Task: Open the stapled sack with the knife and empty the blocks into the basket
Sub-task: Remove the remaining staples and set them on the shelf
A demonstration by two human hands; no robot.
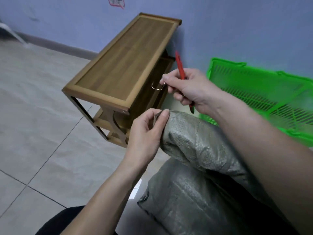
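My left hand (145,133) pinches the top corner of the grey woven plastic sack (199,150). My right hand (188,89), just above, grips the red utility knife (179,65) and pinches a bent wire staple (157,87). The sack's folded seam runs back toward me; the green slatted plastic basket (264,92) lies beyond, right.

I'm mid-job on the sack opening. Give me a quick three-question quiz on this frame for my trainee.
1. True or false: the right hand holds both the red knife and a pulled metal staple.
2. What does the left hand pinch? A) the basket's rim B) the corner of the grey sack C) the wooden shelf
3. Fill in: the green basket lies to the ______ of the sack.

Key: 1 true; 2 B; 3 right
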